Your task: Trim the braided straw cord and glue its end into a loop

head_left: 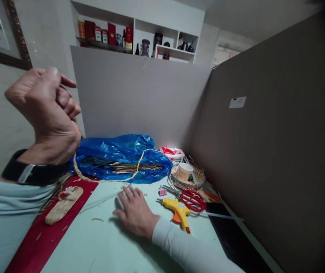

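My left hand (47, 96) is raised at the left, its fingers curled closed around the end of a braided straw cord (80, 174). From there the cord hangs down and loops across the front of a blue plastic bag (117, 146) toward the basket at the right. Palm down, my right hand (135, 212) rests low over the pale green tabletop (102, 246) with its fingers spread and nothing held. Small straw scraps lie near its fingertips. A woven straw sandal (64, 206) lies on a red cloth strip (34, 242) below my left forearm.
Right of my right hand lie a yellow glue gun (179, 212), red-handled scissors (192, 200) and a pink binder clip (163, 192). Behind them a woven basket (199, 176) holds a paper cup (184, 171). Grey partitions (139, 98) stand behind and at the right.
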Tool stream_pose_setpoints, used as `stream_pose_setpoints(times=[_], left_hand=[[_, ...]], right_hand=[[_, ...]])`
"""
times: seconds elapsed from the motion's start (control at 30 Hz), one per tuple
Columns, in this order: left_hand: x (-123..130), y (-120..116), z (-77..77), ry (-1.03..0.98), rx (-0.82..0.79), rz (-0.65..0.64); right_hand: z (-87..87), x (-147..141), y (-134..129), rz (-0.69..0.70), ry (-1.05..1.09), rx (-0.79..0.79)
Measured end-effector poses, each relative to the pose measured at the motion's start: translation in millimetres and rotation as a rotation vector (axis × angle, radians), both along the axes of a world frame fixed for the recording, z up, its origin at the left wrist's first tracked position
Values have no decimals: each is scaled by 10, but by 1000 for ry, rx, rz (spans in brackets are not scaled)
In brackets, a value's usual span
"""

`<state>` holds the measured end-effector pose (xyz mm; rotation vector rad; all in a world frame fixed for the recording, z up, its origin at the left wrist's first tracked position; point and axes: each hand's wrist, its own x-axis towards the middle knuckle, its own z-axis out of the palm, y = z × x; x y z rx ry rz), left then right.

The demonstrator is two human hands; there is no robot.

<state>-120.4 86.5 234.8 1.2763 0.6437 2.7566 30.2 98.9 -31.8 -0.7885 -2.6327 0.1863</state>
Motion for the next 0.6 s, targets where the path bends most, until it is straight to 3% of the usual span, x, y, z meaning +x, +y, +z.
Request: stream_pose_setpoints(times=[0.07, 0.13, 0.37, 0.5, 0.6], left_hand=[[-58, 132, -89, 0, -46, 0], [-115, 267, -203, -14, -117, -13], [-311, 533, -667, -57, -396, -139], [-351, 552, -862, -90, -496, -205], [-317, 600, -998, -115, -556, -253]], right_hand=[[3, -26, 276, -22, -9, -21], [-5, -89, 372, 12, -15, -25], [14, -231, -72, 274, -15, 12], [-10, -208, 251, 67, 13, -2], [-50, -267, 386, 51, 3, -10]])
